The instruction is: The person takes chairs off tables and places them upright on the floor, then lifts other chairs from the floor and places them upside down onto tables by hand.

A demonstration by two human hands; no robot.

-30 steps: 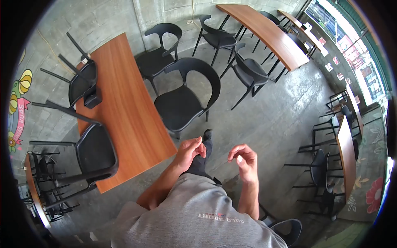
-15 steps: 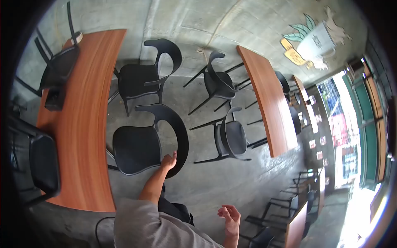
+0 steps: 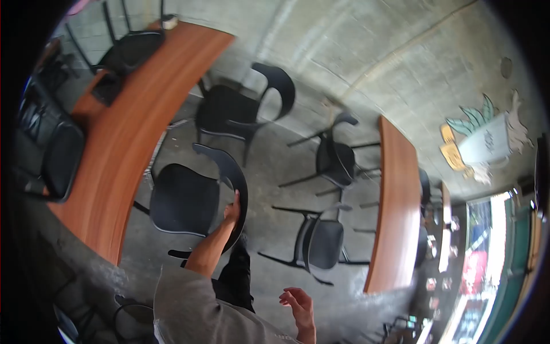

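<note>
My left hand [image 3: 232,211] grips the curved backrest of a black chair [image 3: 184,199], at its inner edge; some of the fingers are hidden behind it. This chair stands at the long side of a wooden table [image 3: 146,109], its seat front near the table edge. My right hand [image 3: 300,309] hangs in the air at the bottom of the view, holding nothing, its fingers loosely bent and apart. Beyond the gripped chair, a second black chair [image 3: 226,109] stands at the same table.
Two more black chairs, one farther off [image 3: 335,159] and one nearer [image 3: 324,243], stand by another wooden table [image 3: 394,212] to the right. Upturned-looking chairs [image 3: 134,51] rest at the left table's far side. A concrete wall [image 3: 366,40] runs behind.
My view has turned, so the tables and wall appear tilted and shifted. My left hand stays on the chair's backrest, and a dark-trousered leg now shows more below it.
</note>
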